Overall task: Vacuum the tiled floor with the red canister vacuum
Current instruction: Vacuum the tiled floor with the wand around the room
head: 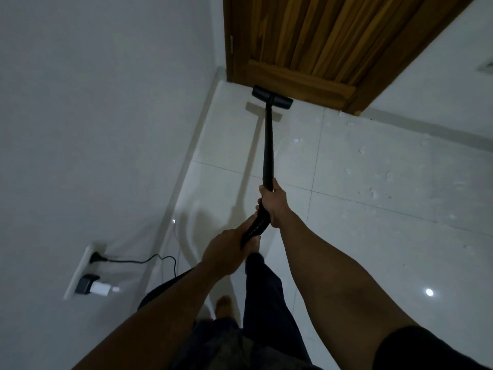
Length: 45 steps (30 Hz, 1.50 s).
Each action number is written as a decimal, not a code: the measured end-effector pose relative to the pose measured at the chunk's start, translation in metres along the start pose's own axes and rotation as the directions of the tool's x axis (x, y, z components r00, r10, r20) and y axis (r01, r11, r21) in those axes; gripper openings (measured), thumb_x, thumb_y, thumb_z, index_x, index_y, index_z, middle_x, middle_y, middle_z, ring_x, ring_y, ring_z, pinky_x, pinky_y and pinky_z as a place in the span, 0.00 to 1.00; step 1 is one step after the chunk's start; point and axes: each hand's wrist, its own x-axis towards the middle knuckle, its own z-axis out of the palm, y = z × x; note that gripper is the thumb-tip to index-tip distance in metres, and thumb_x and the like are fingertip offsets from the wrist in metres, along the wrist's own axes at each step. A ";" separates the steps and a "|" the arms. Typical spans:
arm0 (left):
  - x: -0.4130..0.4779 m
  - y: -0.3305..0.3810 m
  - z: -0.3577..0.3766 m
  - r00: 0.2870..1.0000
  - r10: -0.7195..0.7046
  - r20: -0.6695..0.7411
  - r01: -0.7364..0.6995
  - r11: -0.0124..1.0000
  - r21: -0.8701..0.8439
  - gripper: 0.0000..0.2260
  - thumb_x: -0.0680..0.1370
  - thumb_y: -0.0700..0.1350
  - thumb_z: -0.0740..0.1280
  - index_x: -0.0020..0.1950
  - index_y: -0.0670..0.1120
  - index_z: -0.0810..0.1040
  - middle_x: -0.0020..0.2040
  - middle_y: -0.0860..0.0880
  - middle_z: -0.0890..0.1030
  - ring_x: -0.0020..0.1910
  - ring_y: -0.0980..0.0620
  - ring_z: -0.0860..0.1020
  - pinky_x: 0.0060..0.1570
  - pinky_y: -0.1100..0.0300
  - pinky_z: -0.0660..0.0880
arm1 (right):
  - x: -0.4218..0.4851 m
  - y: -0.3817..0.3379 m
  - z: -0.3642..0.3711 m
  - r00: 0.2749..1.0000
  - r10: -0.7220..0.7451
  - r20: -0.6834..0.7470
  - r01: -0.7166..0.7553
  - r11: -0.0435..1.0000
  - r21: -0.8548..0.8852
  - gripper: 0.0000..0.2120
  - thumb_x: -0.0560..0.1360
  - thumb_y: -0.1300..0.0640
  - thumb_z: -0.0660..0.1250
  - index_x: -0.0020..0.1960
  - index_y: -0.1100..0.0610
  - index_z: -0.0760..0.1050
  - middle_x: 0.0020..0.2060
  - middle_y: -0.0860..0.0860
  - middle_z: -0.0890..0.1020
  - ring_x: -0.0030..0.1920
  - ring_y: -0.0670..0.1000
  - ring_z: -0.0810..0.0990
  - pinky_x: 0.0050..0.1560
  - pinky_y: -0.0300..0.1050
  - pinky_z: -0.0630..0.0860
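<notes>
A black vacuum wand (267, 145) reaches forward across the white tiled floor (373, 236). Its flat black floor head (272, 96) rests on the tile right at the foot of a wooden door (314, 36). My right hand (274, 202) is closed around the lower end of the wand. My left hand (226, 252) grips the ribbed black hose (253, 228) just behind it. The red canister is out of view.
A white wall (93, 116) runs along the left, with an outlet (82, 273) holding a black plug, its cord (149, 260) and a white charger. Small white scraps (373, 193) lie scattered on the tiles to the right. My legs and a bare foot (224, 305) are below.
</notes>
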 end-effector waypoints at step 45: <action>-0.663 -0.062 0.365 0.984 0.126 0.127 -0.110 0.986 -0.128 0.23 0.82 0.62 0.61 0.77 0.64 0.64 0.61 0.55 0.83 0.56 0.59 0.81 0.59 0.63 0.77 | -0.521 0.580 -0.152 0.994 0.099 -0.039 -0.101 0.994 -0.050 0.21 0.79 0.62 0.63 0.72 0.53 0.68 0.41 0.60 0.78 0.31 0.55 0.76 0.39 0.51 0.79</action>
